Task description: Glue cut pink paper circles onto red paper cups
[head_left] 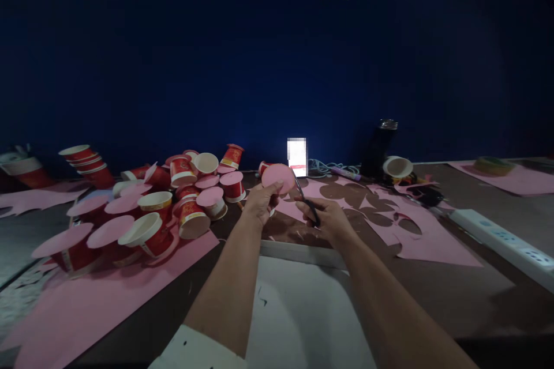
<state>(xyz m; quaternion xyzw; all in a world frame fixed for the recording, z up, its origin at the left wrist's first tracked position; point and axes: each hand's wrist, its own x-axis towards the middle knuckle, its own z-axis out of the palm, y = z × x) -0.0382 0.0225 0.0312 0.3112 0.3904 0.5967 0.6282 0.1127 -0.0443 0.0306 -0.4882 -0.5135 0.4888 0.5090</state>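
Observation:
My left hand [262, 204] pinches a pink paper disc [278, 177] by its lower edge, thumb on its face. Part of what is behind the disc is hidden; a small pale rim shows under the fingers, too little to name. In my right hand [326, 219] is a pair of black-handled scissors [312, 211], the blades pointing up along the disc's right edge. To the left of my left hand stand and lie several red paper cups [234, 187], many with pink discs on their mouths.
Cut pink sheets [424, 242] with round holes lie at right, beside a white power strip [506, 248]. A lit phone [297, 157] stands at the back near cables [329, 168]. A dark bottle [381, 147] and a tipped cup [398, 166] stand nearby; a larger pink sheet [99, 311] lies front left.

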